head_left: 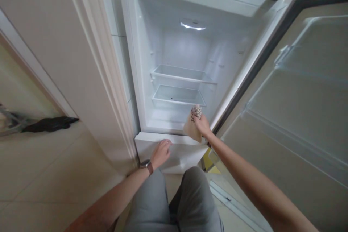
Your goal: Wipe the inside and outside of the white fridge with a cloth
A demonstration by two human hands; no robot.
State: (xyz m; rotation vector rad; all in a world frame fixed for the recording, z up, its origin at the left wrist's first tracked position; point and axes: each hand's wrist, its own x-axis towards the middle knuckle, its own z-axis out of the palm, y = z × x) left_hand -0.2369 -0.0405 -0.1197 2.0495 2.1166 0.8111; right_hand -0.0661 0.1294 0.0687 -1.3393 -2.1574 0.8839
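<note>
In my right hand [201, 126] is a cream cloth [192, 130] with a dark squiggly pattern on its bunched upper part. The fingers close round it, and its loose end hangs down at the front right of the fridge opening. My left hand [161, 152] has a brown-strapped watch at the wrist and lies at the top edge of the white lower panel [176, 154], its fingers loosely stretched and holding nothing. Before me the fridge compartment [187, 47] stands open and lit, with a clear upper shelf [182, 72] and a lower shelf [179, 95] inside.
The open fridge door [304, 116] with moulded shelf supports fills the right side. A pale door frame [92, 61] rises close on the left. On the floor lie a black bag [50, 124], a yellow item [210, 162] and a long pale strip [231, 201].
</note>
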